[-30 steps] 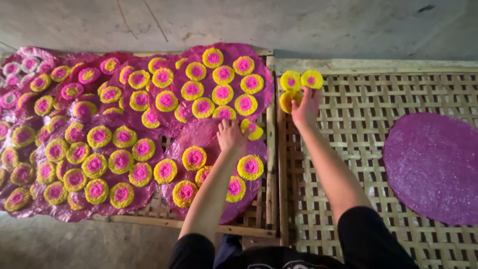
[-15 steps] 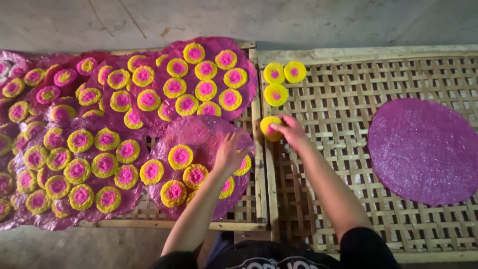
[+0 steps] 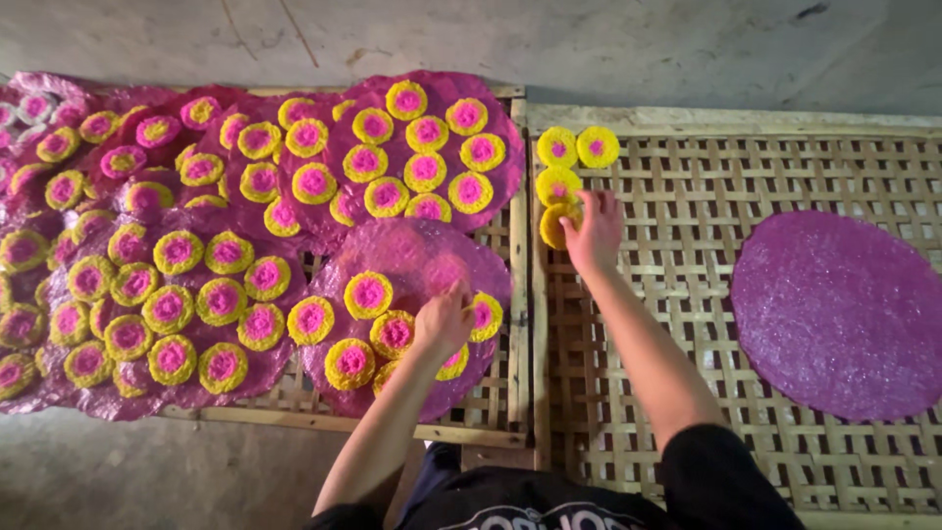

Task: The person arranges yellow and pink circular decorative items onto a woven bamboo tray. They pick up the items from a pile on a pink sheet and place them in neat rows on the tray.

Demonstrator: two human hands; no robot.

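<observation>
the right hand (image 3: 593,230) rests its fingers, held narrow, on a yellow disc with a pink centre (image 3: 555,226), fourth in a short column at the near-left corner of the woven bamboo rack (image 3: 687,186). the left hand (image 3: 444,319) curls loosely over similar discs (image 3: 369,294) on a purple sheet (image 3: 412,255); whether it grips one cannot be told. the discs look light, thin and crumbly, best lifted by the rim with flat fingertips. a bare purple round (image 3: 839,314) lies well apart.

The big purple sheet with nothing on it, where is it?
The purple sheet lies alone at right on the right-hand bamboo rack, beyond the right hand.
</observation>
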